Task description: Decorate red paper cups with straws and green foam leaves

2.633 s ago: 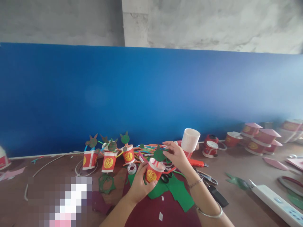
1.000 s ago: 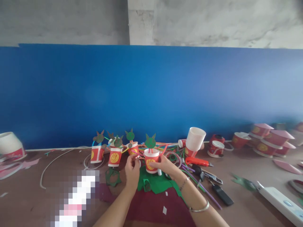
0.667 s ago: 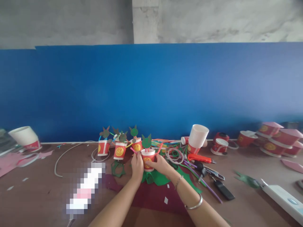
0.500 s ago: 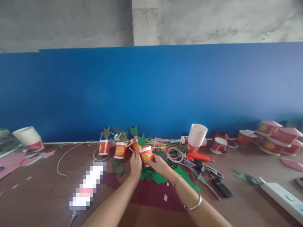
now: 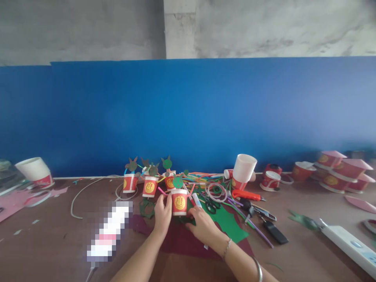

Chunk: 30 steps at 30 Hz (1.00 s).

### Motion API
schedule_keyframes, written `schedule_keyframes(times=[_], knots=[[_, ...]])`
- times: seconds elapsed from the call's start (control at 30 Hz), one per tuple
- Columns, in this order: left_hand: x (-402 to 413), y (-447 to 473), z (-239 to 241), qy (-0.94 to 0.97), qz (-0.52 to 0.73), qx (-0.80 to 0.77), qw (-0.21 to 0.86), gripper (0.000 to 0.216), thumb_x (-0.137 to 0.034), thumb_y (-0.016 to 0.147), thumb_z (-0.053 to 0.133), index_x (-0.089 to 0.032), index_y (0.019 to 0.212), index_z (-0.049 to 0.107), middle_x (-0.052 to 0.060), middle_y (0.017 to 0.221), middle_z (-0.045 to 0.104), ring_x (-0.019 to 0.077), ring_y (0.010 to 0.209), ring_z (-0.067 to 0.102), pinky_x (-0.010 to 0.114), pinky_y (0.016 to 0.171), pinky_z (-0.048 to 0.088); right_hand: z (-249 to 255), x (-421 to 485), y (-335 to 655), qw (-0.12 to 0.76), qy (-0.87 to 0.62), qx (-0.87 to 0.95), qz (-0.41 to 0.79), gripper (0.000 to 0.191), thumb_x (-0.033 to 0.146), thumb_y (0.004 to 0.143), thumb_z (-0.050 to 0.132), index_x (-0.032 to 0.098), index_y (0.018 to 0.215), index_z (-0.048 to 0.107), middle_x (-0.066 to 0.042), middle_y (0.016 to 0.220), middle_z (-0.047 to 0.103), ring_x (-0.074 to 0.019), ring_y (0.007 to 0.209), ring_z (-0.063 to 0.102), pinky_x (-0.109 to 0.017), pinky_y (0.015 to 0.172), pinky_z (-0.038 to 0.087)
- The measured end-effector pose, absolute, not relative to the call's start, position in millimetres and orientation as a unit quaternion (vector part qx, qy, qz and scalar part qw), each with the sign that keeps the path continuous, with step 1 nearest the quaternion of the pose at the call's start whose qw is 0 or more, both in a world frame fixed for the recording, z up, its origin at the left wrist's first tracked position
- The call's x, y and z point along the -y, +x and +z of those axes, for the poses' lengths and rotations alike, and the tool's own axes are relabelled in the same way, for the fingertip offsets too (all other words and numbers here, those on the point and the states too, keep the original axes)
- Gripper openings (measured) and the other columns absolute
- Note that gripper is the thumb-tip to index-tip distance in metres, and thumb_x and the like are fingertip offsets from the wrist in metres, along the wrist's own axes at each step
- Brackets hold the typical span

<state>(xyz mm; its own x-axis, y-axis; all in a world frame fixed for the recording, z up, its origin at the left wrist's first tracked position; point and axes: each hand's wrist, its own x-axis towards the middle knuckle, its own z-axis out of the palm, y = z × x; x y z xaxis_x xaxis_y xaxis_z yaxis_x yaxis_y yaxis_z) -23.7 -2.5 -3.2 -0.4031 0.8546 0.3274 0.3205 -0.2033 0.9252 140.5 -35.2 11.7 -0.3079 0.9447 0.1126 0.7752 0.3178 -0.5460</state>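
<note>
Right hand (image 5: 202,225) drops off cup (image 5: 179,203), fingers apart, right of its base | left hand (image 5: 162,214) against cup's left side, clamp can't tell | cup upright, looks left-steadied

- Behind the table (image 5: 47,250), we see a blue partition (image 5: 188,117) before a grey concrete wall (image 5: 270,29).
- At far right, we find pink-roofed paper cups (image 5: 349,170).
- Nearer, we notice a white power strip (image 5: 348,243), apart from a black key fob (image 5: 275,232).

Bright thing (image 5: 109,232) on the left's all pixelated, no clue what it is. Power strip (image 5: 349,245) runs off the right edge. Held cup's (image 5: 179,202) far side is hidden.
</note>
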Motion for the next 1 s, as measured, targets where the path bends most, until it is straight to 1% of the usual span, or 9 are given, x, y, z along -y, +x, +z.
schedule_keyframes(times=[0.17,0.37,0.47,0.53,0.6,0.67,0.73,0.83,1.0], knots=[[1.8,-20.7,-4.6,0.483,0.616,-0.584,0.214,0.030,-0.050,0.076,0.057,-0.022,0.072,0.047,0.001,0.065,0.058,0.0193,0.061,0.057,0.030,0.061,0.044,12.9,33.2,141.7,0.227,-0.573,0.756,0.221,0.030,0.009,0.064,0.061,0.019,0.093,0.059,-0.003,0.078,0.064,-0.0196,0.075,0.060,-0.025,0.064,0.040],[14.3,-20.7,9.8,0.491,0.674,-0.545,0.087,0.028,-0.030,0.084,0.049,-0.024,0.064,0.030,-0.005,0.062,0.032,0.0131,0.054,0.037,0.025,0.054,0.035,13.8,25.4,146.8,0.273,-0.582,0.728,0.240,0.012,0.015,0.074,0.056,0.020,0.070,0.066,-0.002,0.069,0.067,-0.0177,0.066,0.060,-0.024,0.060,0.038],[25.8,-16.7,16.6,0.619,0.634,-0.464,-0.007,0.029,-0.018,0.082,0.049,-0.023,0.060,0.032,-0.001,0.066,0.040,0.0169,0.067,0.047,0.029,0.066,0.040,14.5,22.6,149.9,0.338,-0.545,0.740,0.202,0.019,0.021,0.082,0.051,0.020,0.070,0.066,-0.004,0.073,0.065,-0.0176,0.071,0.059,-0.025,0.065,0.041],[32.7,-10.3,18.2,0.712,0.564,-0.416,-0.037,0.017,-0.013,0.080,0.051,-0.022,0.067,0.044,0.003,0.074,0.052,0.0194,0.076,0.052,0.033,0.074,0.041,15.1,22.8,150.8,0.394,-0.517,0.740,0.174,0.027,0.025,0.089,0.043,0.019,0.072,0.063,-0.005,0.075,0.061,-0.0165,0.071,0.057,-0.024,0.065,0.041],[36.9,-3.2,17.3,0.773,0.492,-0.396,-0.056,0.019,-0.010,0.080,0.050,-0.020,0.095,0.055,0.009,0.095,0.060,0.0234,0.095,0.055,0.037,0.085,0.041,16.5,25.0,151.1,0.434,-0.489,0.739,0.161,0.033,0.028,0.093,0.035,0.019,0.073,0.060,-0.004,0.073,0.057,-0.0158,0.068,0.054,-0.025,0.064,0.042],[37.2,1.8,14.6,0.823,0.422,-0.376,-0.057,0.044,-0.009,0.081,0.047,-0.020,0.124,0.047,0.012,0.112,0.060,0.0261,0.107,0.053,0.040,0.090,0.040,18.8,28.2,151.3,0.446,-0.452,0.753,0.170,0.034,0.029,0.095,0.033,0.019,0.073,0.058,-0.005,0.074,0.057,-0.0159,0.069,0.053,-0.025,0.066,0.043],[34.5,3.6,10.9,0.851,0.378,-0.361,-0.046,0.055,-0.008,0.083,0.043,-0.019,0.136,0.037,0.013,0.116,0.060,0.0267,0.108,0.054,0.041,0.090,0.041,21.3,30.9,151.7,0.443,-0.421,0.771,0.181,0.033,0.028,0.095,0.034,0.019,0.073,0.058,-0.005,0.076,0.059,-0.0161,0.071,0.054,-0.026,0.069,0.043],[29.3,2.2,6.2,0.856,0.374,-0.353,-0.049,0.054,-0.009,0.087,0.039,-0.019,0.139,0.033,0.013,0.110,0.064,0.0250,0.099,0.059,0.040,0.084,0.045,22.1,31.1,152.4,0.435,-0.413,0.782,0.169,0.034,0.026,0.094,0.035,0.019,0.068,0.056,-0.005,0.072,0.058,-0.0154,0.068,0.053,-0.026,0.068,0.042],[29.9,2.2,6.8,0.833,0.406,-0.364,-0.094,0.042,-0.011,0.087,0.044,-0.016,0.129,0.046,0.013,0.105,0.067,0.0239,0.096,0.061,0.038,0.081,0.044,14.9,26.4,151.7,0.453,-0.405,0.785,0.120,0.037,0.025,0.093,0.039,0.019,0.059,0.049,-0.004,0.065,0.054,-0.0133,0.061,0.048,-0.024,0.060,0.039]])
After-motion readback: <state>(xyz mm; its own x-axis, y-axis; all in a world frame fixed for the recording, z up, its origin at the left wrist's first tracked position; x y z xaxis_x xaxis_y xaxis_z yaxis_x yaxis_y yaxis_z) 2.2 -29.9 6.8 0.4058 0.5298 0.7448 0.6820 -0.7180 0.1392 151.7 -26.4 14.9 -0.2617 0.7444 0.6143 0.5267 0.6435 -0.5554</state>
